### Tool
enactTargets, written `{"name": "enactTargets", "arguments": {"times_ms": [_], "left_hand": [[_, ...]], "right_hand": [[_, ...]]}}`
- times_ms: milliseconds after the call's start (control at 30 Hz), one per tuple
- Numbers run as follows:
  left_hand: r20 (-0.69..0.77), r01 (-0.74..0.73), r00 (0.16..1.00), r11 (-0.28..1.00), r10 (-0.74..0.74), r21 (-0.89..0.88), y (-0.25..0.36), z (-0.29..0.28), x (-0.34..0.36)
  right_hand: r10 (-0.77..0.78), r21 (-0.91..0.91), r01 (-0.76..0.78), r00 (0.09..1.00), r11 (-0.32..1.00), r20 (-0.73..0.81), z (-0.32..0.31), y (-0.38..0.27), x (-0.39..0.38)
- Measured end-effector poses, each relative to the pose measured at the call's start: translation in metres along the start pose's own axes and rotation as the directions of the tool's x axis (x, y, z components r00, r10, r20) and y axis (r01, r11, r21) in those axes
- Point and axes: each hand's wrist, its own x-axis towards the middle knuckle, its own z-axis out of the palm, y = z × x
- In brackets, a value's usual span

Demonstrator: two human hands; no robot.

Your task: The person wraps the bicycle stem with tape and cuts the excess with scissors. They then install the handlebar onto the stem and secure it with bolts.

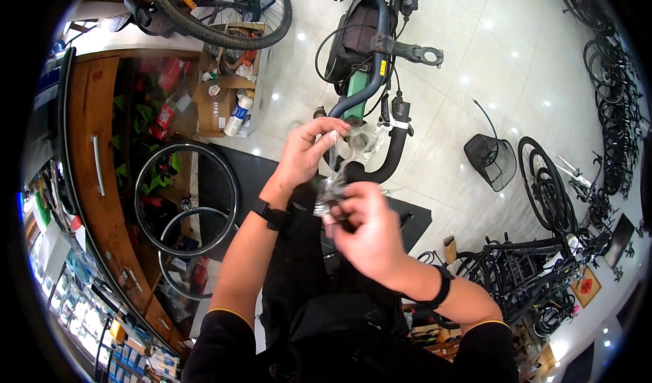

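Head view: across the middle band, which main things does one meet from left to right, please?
Wooden cabinet front with a silver handle → large black-rimmed wheel → left hand → right hand → dark basket-like piece on the floor → row of parked bicycles.

A clear, colourless, crumpled sheet of thin plastic film [330,194] is hanging in the air between the left hand [305,148] and the right hand [370,227], touching the fingers of both. Its upper part is spreading loosely beside the left fingertips and catching pale highlights, while a narrow, twisted stretch is running down to the lower part. That end is bunching into a glossy, wrinkled clump against the right fingers, blurring too much to tell whether it is enclosing anything
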Motion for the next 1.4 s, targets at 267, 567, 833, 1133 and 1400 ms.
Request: {"name": "enactTargets", "arguments": {"times_ms": [267,567,833,1133,1400], "left_hand": [[0.122,0.080,0.991,0.984,-0.061,-0.161,0.001,-0.013,-0.002],[0.337,-0.339,0.932,0.650,0.134,0.680,0.029,-0.006,-0.023],[0.169,-0.271,0.961,0.622,0.218,0.734,0.012,0.052,-0.060],[0.273,-0.345,0.937,0.471,0.217,0.812,0.021,0.027,-0.072],[0.000,-0.178,0.972,0.736,0.235,0.653,0.021,0.014,0.017]], "right_hand": [[0.426,0.180,-0.391,0.869,0.903,-0.250,-0.099,0.052,-0.014],[0.312,0.386,-0.223,0.932,0.895,-0.184,-0.054,0.058,0.056],[0.284,0.487,-0.196,0.952,0.851,-0.113,-0.024,0.069,0.066],[0.217,0.366,-0.129,0.953,0.922,-0.210,-0.015,0.082,0.076],[0.227,0.361,-0.120,0.935,0.925,-0.271,-0.016,0.081,0.073]]}}
